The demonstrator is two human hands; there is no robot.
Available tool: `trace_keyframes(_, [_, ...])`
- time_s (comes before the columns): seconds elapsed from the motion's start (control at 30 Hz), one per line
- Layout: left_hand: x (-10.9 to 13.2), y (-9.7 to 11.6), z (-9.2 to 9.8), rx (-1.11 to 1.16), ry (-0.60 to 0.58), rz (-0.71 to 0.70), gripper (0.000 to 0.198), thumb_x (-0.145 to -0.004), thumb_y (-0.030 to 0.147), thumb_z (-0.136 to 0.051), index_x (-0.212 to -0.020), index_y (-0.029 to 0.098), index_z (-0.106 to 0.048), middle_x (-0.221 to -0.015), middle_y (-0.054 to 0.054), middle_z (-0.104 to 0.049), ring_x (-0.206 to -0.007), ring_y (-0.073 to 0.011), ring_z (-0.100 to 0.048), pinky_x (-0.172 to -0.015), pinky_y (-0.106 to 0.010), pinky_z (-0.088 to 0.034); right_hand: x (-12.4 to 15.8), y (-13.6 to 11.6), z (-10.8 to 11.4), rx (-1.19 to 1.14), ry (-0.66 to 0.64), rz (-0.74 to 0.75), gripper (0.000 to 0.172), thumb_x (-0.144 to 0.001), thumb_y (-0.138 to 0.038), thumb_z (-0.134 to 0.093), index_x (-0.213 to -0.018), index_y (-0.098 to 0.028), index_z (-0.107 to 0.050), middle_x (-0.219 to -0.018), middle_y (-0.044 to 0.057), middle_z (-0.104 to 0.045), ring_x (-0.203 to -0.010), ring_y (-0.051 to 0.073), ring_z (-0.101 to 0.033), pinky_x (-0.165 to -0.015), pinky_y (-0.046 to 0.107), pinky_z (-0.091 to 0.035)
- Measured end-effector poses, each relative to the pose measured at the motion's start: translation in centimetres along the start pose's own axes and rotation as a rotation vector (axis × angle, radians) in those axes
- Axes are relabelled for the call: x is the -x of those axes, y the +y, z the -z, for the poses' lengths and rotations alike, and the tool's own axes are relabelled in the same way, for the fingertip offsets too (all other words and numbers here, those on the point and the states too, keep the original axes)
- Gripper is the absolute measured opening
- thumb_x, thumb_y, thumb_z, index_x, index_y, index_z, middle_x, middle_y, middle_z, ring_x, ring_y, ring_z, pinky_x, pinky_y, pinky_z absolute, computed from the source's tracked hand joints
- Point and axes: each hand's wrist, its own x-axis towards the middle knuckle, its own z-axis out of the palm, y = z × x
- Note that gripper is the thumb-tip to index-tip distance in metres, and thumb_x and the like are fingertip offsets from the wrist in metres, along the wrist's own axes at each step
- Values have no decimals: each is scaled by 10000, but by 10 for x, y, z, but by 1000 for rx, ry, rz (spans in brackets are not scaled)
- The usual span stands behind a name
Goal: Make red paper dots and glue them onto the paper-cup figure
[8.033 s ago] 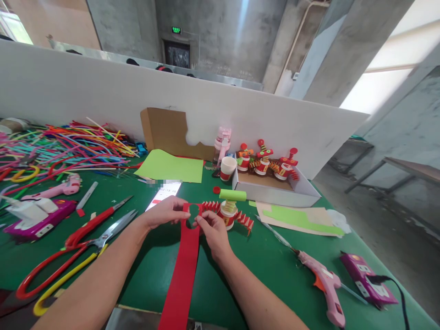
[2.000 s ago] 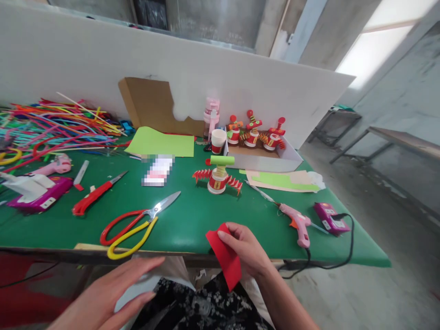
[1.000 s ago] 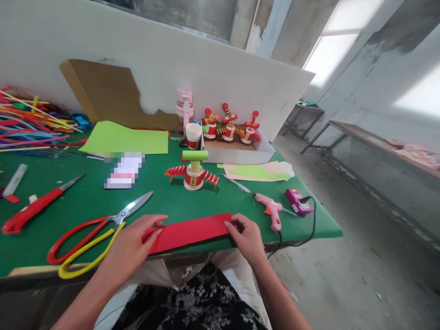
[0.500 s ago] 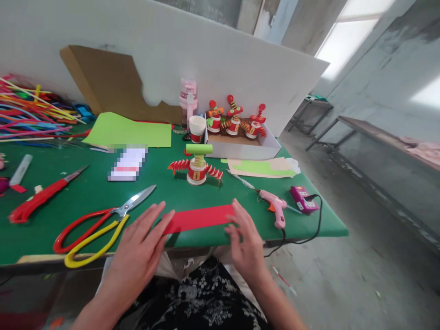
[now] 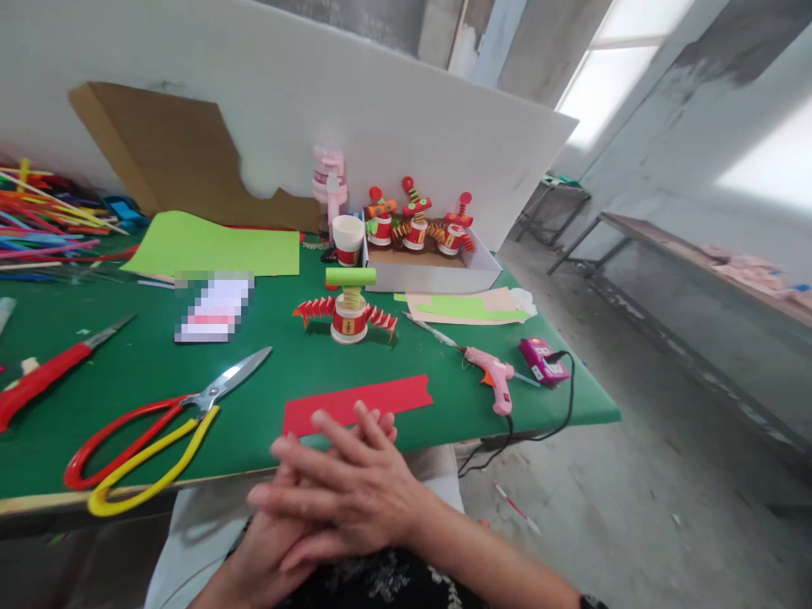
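Green table [image 5: 419, 351], strip [image 5: 381, 397] lying crosswise near its front edge

On the table the strip lies flat, its long axis running left to right, with the notched right end set slightly farther off than the left end. It lies straight ahead of the right hand [image 5: 361, 491] and left hand [image 5: 271, 529], which are both on its near side, the right laid over the left. Spread and nearly straight, the right hand's fingers show nothing held. Mostly covered, the left hand hides its state: how far it is open, or whether anything sits between the palms, I cannot tell. Fingers of both overlap the strip's near edge in this view; contact cannot be judged, and neither hand is clearly nearer. Beyond the strip, well short of touching it, the figure [image 5: 348, 321] stands upright. Left of the strip lie the scissors [image 5: 209, 396]; right of it, the glue gun [image 5: 498, 372].
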Motion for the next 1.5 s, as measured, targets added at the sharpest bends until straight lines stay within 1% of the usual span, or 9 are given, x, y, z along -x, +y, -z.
trace_keyframes(0.1, [13, -2, 17, 381, -189, 33, 928, -933, 523, 198, -1344, 313, -606, -1207, -94, -731, -1189, -244, -653, -868, -475, -600, 24, 26, -1, 4, 50, -256, 727, -808, -776, -537, -1410, -369, -536, -1519, 6, -495, -1514, 342, -201, -1216, 616, -4])
trace_keyframes(0.17, [24, -9, 33, 531, -252, -10, 805, -921, 721, -69, -1145, 323, -731, -1207, -103, -728, -1154, -299, -667, -906, -495, -584, 44, 47, 5, 46, 156, -482, 687, -827, -696, -594, -1351, -252, -611, -1462, 112, -551, -1487, 402, -250, -1185, 684, -17])
trace_keyframes(0.27, [30, -20, 58, 265, -30, -114, 452, -972, 539, -413, -757, 345, -760, -1016, -30, -781, -1023, -254, -709, -913, -425, -578, 73, 70, 20, 29, 356, -657, 284, -972, -394, -535, -1140, -278, -733, -985, 57, -785, -1233, 343, -615, -1158, 673, -243])
trace_keyframes(0.4, [14, -31, 69, -356, 261, -186, 407, -954, 326, -498, -1354, 340, -573, -1559, -48, -439, -1358, -285, -499, -1031, -420, -494, 82, 72, 32, -136, 464, -900, 478, -1019, -256, -396, -1494, -249, -442, -1256, 127, -699, -832, 204, -759, -779, 371, -623])
trace_keyframes(0.5, [-2, -33, 57, -534, 284, -294, 521, -970, 284, -463, -1488, 272, -399, -1530, -84, -475, -1396, -267, -452, -1043, -393, -463, 71, 59, 27, -108, 410, -737, 436, -948, -280, -569, -1385, -270, -578, -1449, 135, -556, -1099, 287, -695, -915, 478, -591])
trace_keyframes(0.6, [-15, -31, 39, -629, 300, -398, 460, -969, 283, -484, -1427, 235, -475, -1374, -80, -633, -1368, -269, -482, -1051, -403, -430, 58, 47, 15, -107, 311, -549, 356, -944, -165, -526, -1226, -298, -697, -1078, 60, -768, -1096, 273, -696, -1061, 545, -492])
trace_keyframes(0.73, [-26, -27, 19, -690, 270, -425, 386, -986, 290, -450, -1339, 185, -567, -1350, -98, -654, -1322, -265, -530, -1059, -414, -401, 47, 41, 2, -156, 235, -557, 441, -973, -125, -417, -1369, -198, -599, -1301, 122, -676, -1142, 213, -669, -974, 352, -567])
trace_keyframes(0.87, [-27, -30, 9, -753, 235, -419, 426, -984, 330, -463, -1355, 144, -558, -1385, -127, -624, -1340, -291, -509, -1119, -456, -323, 42, 41, -4, -62, 106, -516, 380, -934, -294, -610, -1308, -231, -640, -1335, 103, -658, -1299, 308, -541, -1145, 567, -376])
trace_keyframes(1.5, [-7, -47, 21, -660, 223, -512, 434, -942, 196, -540, -1375, 226, -537, -1303, -48, -691, -1281, -227, -579, -1155, -420, -310, 50, 29, -10, -172, -33, -392, 509, -891, -467, -671, -1332, -221, -604, -1228, 87, -722, -1266, 313, -563, -1217, 655, -64])
